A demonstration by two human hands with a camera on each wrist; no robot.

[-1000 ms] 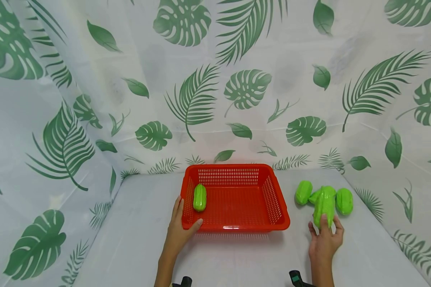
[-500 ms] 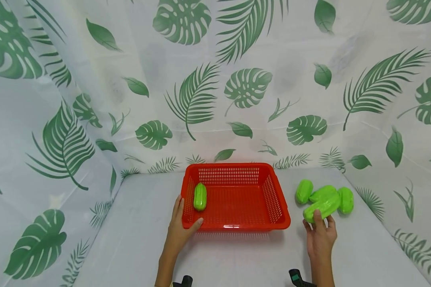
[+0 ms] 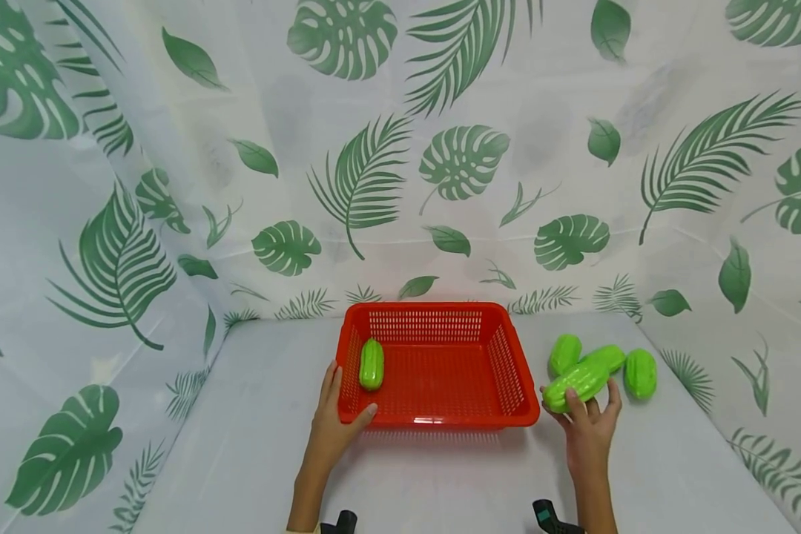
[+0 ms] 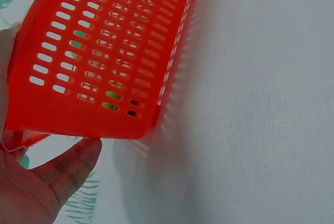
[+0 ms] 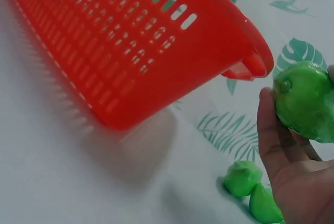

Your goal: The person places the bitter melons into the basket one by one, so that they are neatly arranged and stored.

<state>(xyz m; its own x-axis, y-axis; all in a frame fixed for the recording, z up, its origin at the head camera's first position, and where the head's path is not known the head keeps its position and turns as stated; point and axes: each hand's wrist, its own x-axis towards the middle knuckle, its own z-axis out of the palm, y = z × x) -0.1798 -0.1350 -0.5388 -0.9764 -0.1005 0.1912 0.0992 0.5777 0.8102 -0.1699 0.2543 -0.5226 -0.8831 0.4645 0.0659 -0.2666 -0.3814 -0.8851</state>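
Note:
A red plastic basket (image 3: 434, 386) with slotted walls stands on the table; one light-green ribbed gourd (image 3: 371, 365) lies along its left side. My left hand (image 3: 330, 430) holds the basket's front left corner, fingers along the left rim and thumb at the front. Right of the basket, my right hand (image 3: 589, 434) grips another green gourd (image 3: 574, 384) between thumb and fingers, tilted toward the left. In the right wrist view that gourd (image 5: 305, 101) is raised off the table, its knobbed end showing. Behind it lie more gourds: one (image 3: 564, 354) at left, one (image 3: 615, 357) partly covered, one (image 3: 641, 374) at right.
A white cloth (image 3: 440, 482) covers the table. Leaf-printed sheets (image 3: 454, 96) hang close behind the basket and on both sides. The basket's right rim (image 3: 523, 371) stands between its inside and my right hand. Dark wrist devices (image 3: 547, 513) show at the bottom edge.
My right hand has moved left with its gourd, which has swung from upright in view to slanting leftward. More of the gourds behind it show. The left hand and the basket stay put.

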